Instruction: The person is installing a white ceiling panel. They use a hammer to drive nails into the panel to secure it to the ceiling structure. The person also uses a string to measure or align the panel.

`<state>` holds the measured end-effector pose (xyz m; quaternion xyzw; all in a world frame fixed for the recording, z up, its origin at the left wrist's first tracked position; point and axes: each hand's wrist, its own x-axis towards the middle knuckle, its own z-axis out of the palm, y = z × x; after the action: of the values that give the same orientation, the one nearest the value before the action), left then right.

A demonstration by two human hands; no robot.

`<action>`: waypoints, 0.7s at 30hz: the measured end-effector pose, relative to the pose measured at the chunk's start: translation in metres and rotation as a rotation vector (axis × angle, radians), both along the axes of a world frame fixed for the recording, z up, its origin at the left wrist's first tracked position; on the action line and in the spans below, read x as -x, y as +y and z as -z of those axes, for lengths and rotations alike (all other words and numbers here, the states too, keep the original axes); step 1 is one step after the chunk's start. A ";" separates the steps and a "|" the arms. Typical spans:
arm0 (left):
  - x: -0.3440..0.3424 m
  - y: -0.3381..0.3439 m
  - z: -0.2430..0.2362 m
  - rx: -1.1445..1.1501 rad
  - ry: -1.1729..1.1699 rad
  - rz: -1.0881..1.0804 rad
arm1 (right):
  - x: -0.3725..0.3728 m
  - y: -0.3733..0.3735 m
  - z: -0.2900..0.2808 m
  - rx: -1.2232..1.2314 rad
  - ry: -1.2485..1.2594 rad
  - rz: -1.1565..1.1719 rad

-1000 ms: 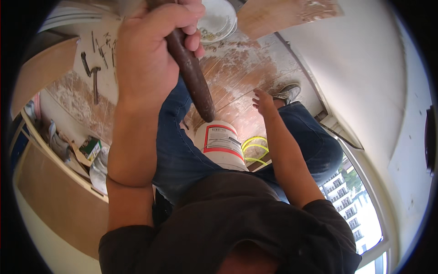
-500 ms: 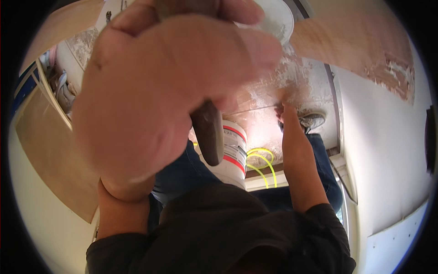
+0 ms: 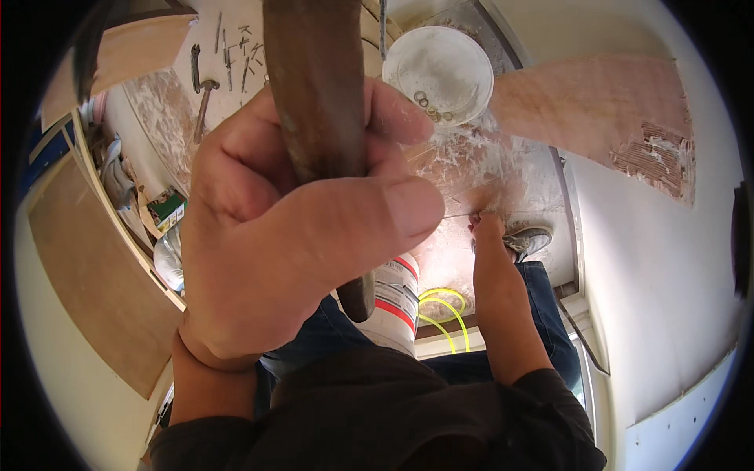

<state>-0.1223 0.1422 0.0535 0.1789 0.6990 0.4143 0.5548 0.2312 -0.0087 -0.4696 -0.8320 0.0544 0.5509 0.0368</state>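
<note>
Handle [image 3: 322, 94] now shows large above the left hand [image 3: 290, 251], rising to the top edge, its blunt tip [image 3: 359, 300] poking out below, in front of the bucket [image 3: 397, 292]. Compared with 0.5 s ago, that hand is less blurred, and the hammer [image 3: 204, 110] and more of the white disc [image 3: 428, 63] with its rings [image 3: 430, 108] show past it. The left thumb and fingers close around the handle, so the work seems under control with 1 hand. The right hand [image 3: 487, 226] stays low near the shoe [image 3: 530, 242]; whether it grips anything, I cannot tell
</note>
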 end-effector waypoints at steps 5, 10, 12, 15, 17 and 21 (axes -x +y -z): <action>-0.002 0.004 0.001 -0.026 -0.018 0.003 | 0.009 0.011 -0.001 -0.056 -0.013 -0.085; -0.010 0.003 0.005 -0.094 -0.124 -0.015 | 0.029 0.027 -0.051 -0.288 -0.108 0.093; -0.008 0.000 0.000 -0.106 -0.262 0.056 | 0.022 0.018 -0.068 -0.363 -0.080 -0.016; -0.019 -0.015 0.003 -0.280 -0.323 0.032 | 0.020 0.006 -0.101 -0.509 -0.053 -0.056; -0.025 -0.022 0.002 -0.377 -0.230 0.029 | 0.040 -0.001 -0.147 -0.613 -0.095 -0.035; -0.032 -0.029 0.018 -0.605 -0.324 -0.008 | 0.041 -0.008 -0.216 -0.710 -0.043 0.129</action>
<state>-0.0902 0.1137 0.0353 0.2645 0.4482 0.6279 0.5787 0.1901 -0.0166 -0.2533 -0.7737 -0.0885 0.5141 0.3594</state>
